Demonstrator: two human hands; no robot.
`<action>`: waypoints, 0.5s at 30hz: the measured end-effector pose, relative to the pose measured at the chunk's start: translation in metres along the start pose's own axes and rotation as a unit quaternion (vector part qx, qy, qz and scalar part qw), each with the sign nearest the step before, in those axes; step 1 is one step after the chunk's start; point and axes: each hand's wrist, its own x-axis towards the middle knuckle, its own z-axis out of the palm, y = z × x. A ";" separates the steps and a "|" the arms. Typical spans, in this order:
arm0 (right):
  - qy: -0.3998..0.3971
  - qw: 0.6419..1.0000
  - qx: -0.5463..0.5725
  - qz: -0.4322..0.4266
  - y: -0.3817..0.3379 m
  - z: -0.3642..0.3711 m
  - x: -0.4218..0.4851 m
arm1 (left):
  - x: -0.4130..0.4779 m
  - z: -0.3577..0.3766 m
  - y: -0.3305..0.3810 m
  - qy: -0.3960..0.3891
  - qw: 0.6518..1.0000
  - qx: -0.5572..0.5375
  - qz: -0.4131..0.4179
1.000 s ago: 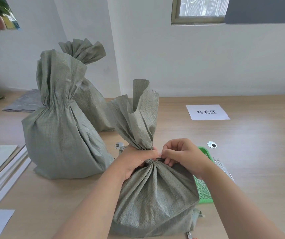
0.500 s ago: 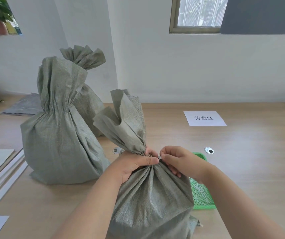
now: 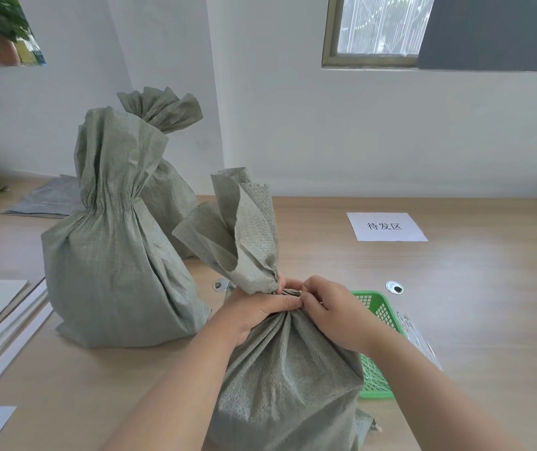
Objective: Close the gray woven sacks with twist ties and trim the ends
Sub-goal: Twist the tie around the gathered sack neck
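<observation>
1. Fingertips [image 3: 306, 299] of the right hand [image 3: 335, 312] pinch a thin twist tie [image 3: 289, 291] at the gathered neck of the nearest gray sack [image 3: 286, 379].
2. Left hand [image 3: 254, 312] is clamped around that neck, fingers curled together.
3. Two more gathered sacks [image 3: 111, 255] stand upright behind on the left, on the wooden table [image 3: 472, 320].
4. A green basket [image 3: 376, 305], partly hidden by the right forearm, holds white ties [image 3: 372, 374].
5. A paper label [image 3: 387, 226] lies beyond.

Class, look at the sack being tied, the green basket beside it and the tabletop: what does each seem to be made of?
Near sack: likely woven plastic fabric, matte grey-green, with a visible weave grid and crisp creases. Green basket: apparently moulded plastic, glossy, with a lattice wall. Table: wood or wood-look laminate, pale grain with a soft sheen; which one cannot be told.
</observation>
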 end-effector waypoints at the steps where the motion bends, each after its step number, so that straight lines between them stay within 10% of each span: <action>1: 0.013 1.000 0.007 0.006 0.000 0.001 -0.001 | 0.002 -0.001 -0.002 0.000 1.000 0.001 0.002; 15: 0.008 0.999 0.030 0.036 0.003 0.002 -0.004 | 0.010 -0.003 -0.013 -0.062 0.992 0.109 -0.003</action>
